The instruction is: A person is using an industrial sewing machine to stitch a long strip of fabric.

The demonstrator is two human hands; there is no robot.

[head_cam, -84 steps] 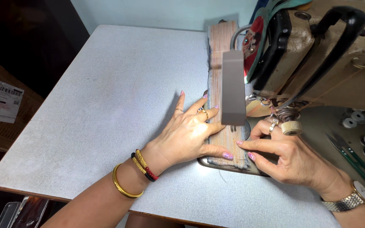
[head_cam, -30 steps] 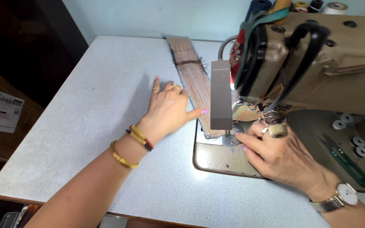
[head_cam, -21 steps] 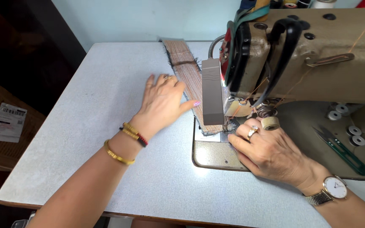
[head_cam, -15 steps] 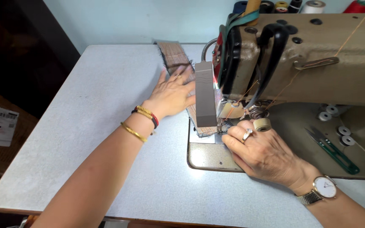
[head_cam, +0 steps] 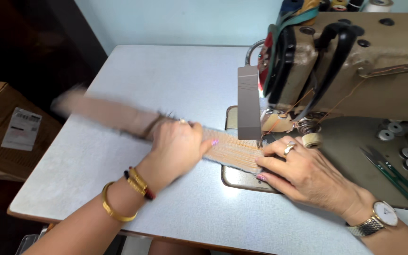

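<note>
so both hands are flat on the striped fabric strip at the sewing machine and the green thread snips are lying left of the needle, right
Not quite. The head view shows the left hand and right hand on the striped fabric strip at the sewing machine, but the green thread snips lie to the right of the needle, on the machine bed beside the bobbins.

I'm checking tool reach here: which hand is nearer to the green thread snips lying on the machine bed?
The right hand. It rests on the strip by the needle, just left of the green thread snips. The left hand presses the strip much farther left, beyond the right hand.
</note>
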